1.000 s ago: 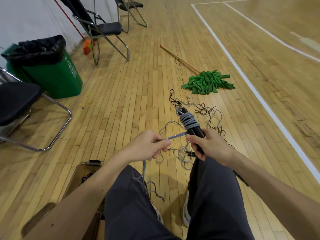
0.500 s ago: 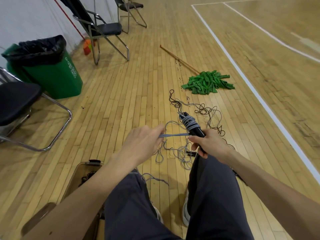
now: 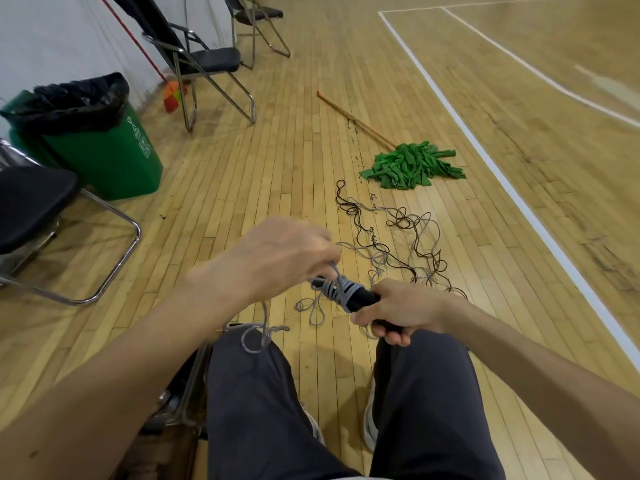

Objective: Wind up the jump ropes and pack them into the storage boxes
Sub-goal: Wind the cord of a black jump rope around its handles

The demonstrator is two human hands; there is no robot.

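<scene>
My right hand (image 3: 398,311) grips the black jump rope handles (image 3: 360,299), which lie tilted with the free end pointing left. Grey rope (image 3: 341,289) is wound in several turns around that free end. My left hand (image 3: 277,254) is above and left of the handles, pinching the grey rope, which hangs down in loops over my left knee (image 3: 256,337). More grey and dark brown rope lies tangled on the floor (image 3: 398,237) beyond my hands. A clear storage box (image 3: 187,400) stands by my left leg, mostly hidden by my arm.
A green mop (image 3: 412,166) with a wooden stick lies past the ropes. A green bin (image 3: 100,143) with a black liner stands at the left. Folding chairs (image 3: 204,64) stand at the left and back. A white court line (image 3: 519,202) runs along the right.
My left hand has swung the grey rope up and over the handles, from left of them to above them. The handles have tipped from upright to nearly flat.
</scene>
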